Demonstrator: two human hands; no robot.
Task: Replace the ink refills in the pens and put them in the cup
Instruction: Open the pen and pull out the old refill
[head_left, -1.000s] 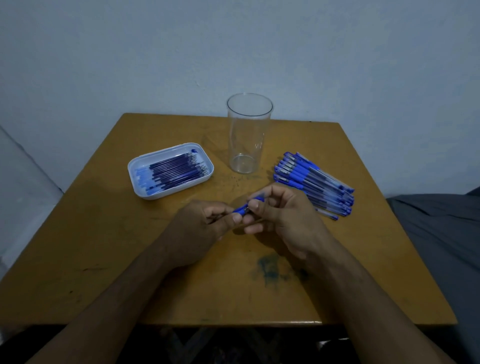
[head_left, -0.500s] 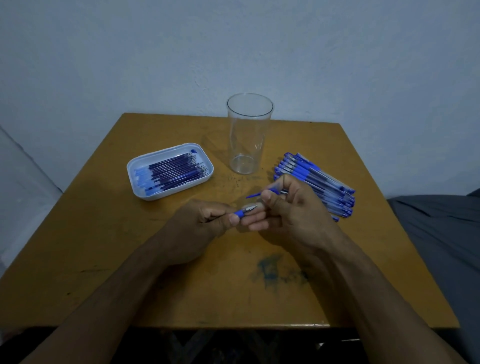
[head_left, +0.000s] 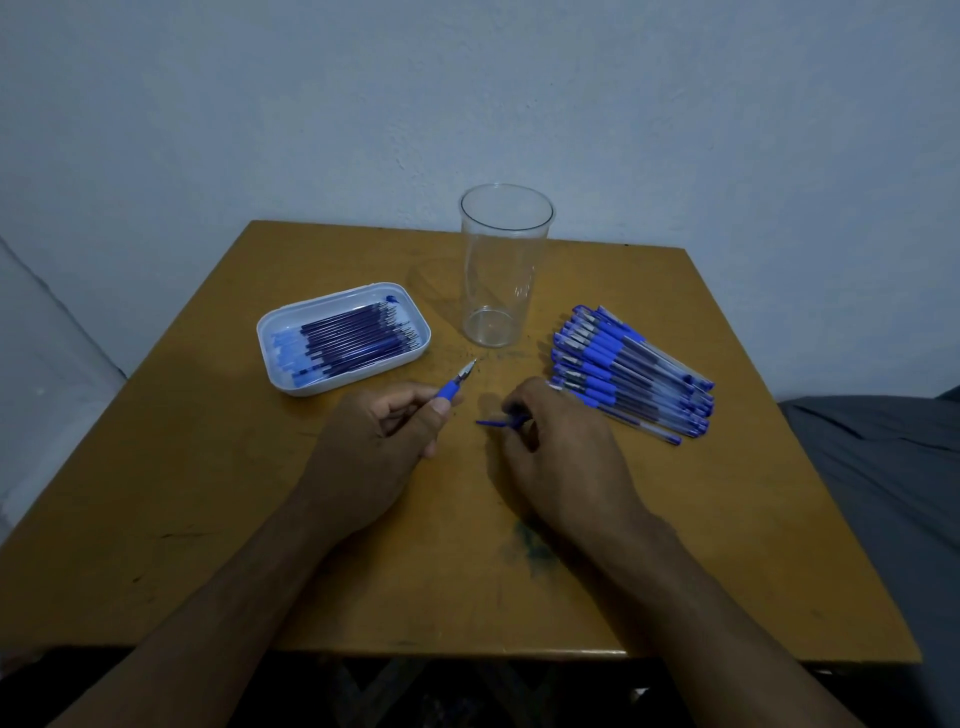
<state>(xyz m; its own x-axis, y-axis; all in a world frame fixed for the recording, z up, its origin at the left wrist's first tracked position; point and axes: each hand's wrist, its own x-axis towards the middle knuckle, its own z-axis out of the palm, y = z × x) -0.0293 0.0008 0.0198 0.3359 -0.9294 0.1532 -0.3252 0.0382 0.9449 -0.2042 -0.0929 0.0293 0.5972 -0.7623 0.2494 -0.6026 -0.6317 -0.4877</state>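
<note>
Wooden table (head_left: 208, 519) | left hand (head_left: 363, 457) grips pen (head_left: 457, 385) | no legible writing

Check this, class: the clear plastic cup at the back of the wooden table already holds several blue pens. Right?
No. In the head view the clear plastic cup at the back of the wooden table holds nothing; the blue pens lie piled beside it.

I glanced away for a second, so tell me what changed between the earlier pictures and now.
The hands, joined on one pen, have parted. The left hand kept the pen, its bare tip now pointing toward the cup. The right hand pulled the blue cap off and lowered it toward the table. The cup, refill tray and pen pile stayed put.
</note>
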